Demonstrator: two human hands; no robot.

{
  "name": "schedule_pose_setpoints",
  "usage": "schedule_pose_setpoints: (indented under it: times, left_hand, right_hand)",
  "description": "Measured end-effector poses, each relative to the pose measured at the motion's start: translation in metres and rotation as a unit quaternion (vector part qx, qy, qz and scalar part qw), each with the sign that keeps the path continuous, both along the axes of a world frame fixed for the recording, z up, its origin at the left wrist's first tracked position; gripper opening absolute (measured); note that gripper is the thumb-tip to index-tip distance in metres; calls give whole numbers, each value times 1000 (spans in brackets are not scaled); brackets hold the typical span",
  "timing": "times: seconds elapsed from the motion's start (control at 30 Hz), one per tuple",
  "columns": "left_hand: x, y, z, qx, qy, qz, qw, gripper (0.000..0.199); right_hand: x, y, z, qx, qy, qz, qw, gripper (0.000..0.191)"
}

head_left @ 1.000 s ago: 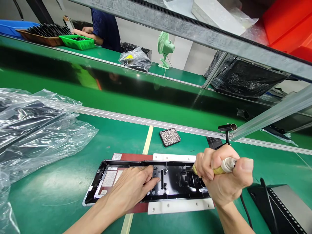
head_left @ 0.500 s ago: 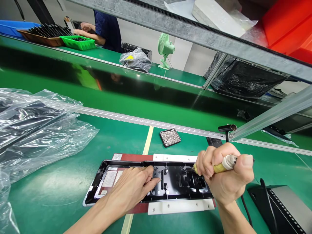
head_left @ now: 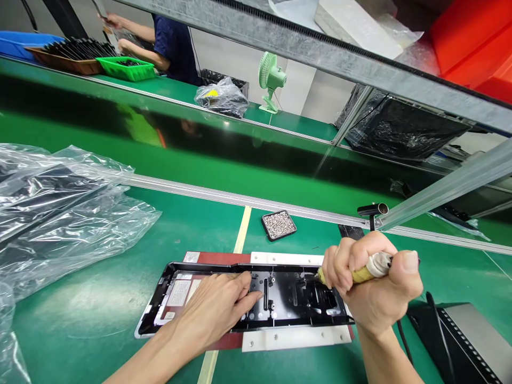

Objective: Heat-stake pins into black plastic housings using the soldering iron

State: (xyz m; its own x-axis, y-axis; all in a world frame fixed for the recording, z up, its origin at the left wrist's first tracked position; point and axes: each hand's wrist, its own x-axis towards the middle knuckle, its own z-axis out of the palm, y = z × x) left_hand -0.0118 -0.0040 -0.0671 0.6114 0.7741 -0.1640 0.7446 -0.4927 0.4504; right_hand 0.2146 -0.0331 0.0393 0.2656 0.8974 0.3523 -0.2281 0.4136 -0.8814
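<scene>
A long black plastic housing (head_left: 286, 298) lies open side up in a fixture with a red-brown base (head_left: 224, 258) and white side strips (head_left: 296, 339). My left hand (head_left: 224, 301) rests on the housing's left half, thumb and forefinger apart, the other fingers partly hidden. In my right hand (head_left: 372, 290) is a soldering iron (head_left: 362, 274) with a yellow and white handle, gripped in a fist. It slants down leftward, its tip inside the housing's right part; exact contact is too small to make out. Behind the fixture sits a small dark tray (head_left: 279, 225) of tiny metal pieces.
Clear plastic bags (head_left: 68, 197) cover the left side. A tube-shaped holder (head_left: 373, 209) stands at the right, near a black and grey case (head_left: 468, 336) with a cable. A metal shelf (head_left: 304, 42) crosses overhead. Beyond the partition, a person (head_left: 176, 50) works beside bins.
My right hand has shifted very slightly to the right with the soldering iron. My left hand and the housing stay in place. The far person's hand has risen.
</scene>
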Motion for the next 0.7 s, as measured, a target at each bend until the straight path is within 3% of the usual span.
schedule_pose_setpoints:
  times: [0.1,0.23,0.4,0.7]
  left_hand:
    - [0,0,2,-8,-1,1,1000,41]
    - [1,-1,6,-18,4,7,1000,41]
    - [3,0,12,-24,12,10,1000,40]
    - [4,1,12,-2,-2,13,1000,40]
  right_hand:
    - [7,-1,6,6,10,11,1000,50]
    - [13,-8,20,47,0,-48,998,51]
    - [-2,-18,34,35,-3,-37,999,53]
    - [-44,-19,25,-5,44,7,999,51]
